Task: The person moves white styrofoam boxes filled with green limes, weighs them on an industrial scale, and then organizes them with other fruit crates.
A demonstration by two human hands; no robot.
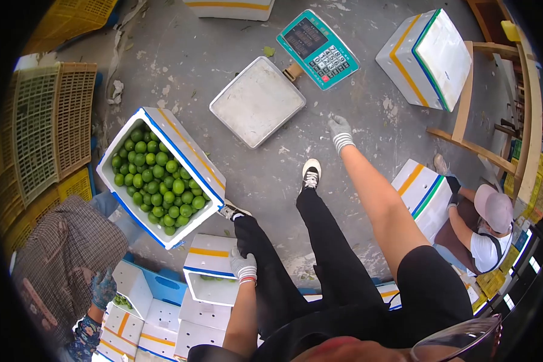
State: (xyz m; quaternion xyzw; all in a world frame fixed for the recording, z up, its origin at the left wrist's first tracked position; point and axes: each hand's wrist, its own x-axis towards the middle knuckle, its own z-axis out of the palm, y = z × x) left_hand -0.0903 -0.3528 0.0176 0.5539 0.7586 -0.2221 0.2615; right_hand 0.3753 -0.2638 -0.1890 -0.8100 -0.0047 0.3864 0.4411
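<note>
My left hand (243, 265), in a whitish knit glove, grips the right side of a white foam box (210, 252) with an orange tape stripe and blue tape at its rim. A few green limes (217, 278) show inside that box. My right hand (342, 131), gloved with grey stripes at the cuff, reaches out over the floor with fingers extended and nothing in it. Nearest to it is the metal plate of a weighing scale (258, 102), joined to a teal display panel (318, 49). To the left, a larger foam box (190, 148) is full of green limes (157, 181).
Yellow and tan plastic crates (72, 120) stack along the left. A closed foam box (425, 59) stands by a wooden frame (464, 90). Co-workers are at the lower left (72, 241) and right (482, 235), the latter beside another foam box (419, 193). Foam boxes (157, 338) crowd the bottom.
</note>
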